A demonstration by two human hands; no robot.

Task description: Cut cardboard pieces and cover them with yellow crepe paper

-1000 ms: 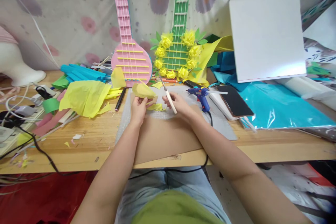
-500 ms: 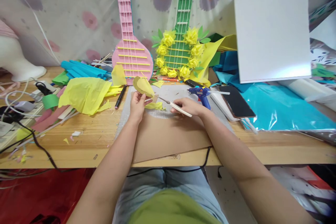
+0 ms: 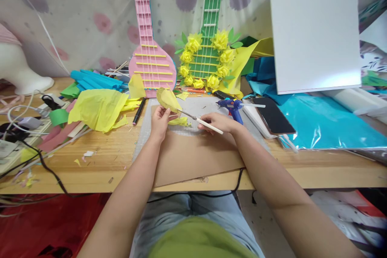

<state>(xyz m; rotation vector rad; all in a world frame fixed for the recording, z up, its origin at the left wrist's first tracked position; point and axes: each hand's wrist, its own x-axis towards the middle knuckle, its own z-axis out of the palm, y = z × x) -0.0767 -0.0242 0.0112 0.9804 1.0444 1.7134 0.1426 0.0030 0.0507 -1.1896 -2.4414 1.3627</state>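
Note:
My left hand (image 3: 160, 122) pinches a piece of yellow crepe paper (image 3: 168, 99) that has a rounded, darker part on its left side. In my right hand (image 3: 215, 122) is a pair of white-handled scissors (image 3: 208, 125), with fingers closed on the handles. The scissor blades point left and meet the right edge of the yellow paper. Below the blades, yellow paper scraps (image 3: 179, 121) lie on the grey mat (image 3: 196, 107). A sheet of brown cardboard (image 3: 193, 155) lies under both hands, partly over the mat.
A pink paper guitar (image 3: 152, 62) and a green guitar with yellow flowers (image 3: 205, 58) stand at the back. Right of my hands lie a blue glue gun (image 3: 232, 109) and a phone (image 3: 273, 115). Crumpled yellow paper (image 3: 98, 109) and a black marker (image 3: 139, 111) lie left. A power strip (image 3: 42, 129) trails cables.
The yellow paper has shifted slightly right and its loose upper strip no longer sticks up. The scissors have moved a little right and down. Both hands keep their holds.

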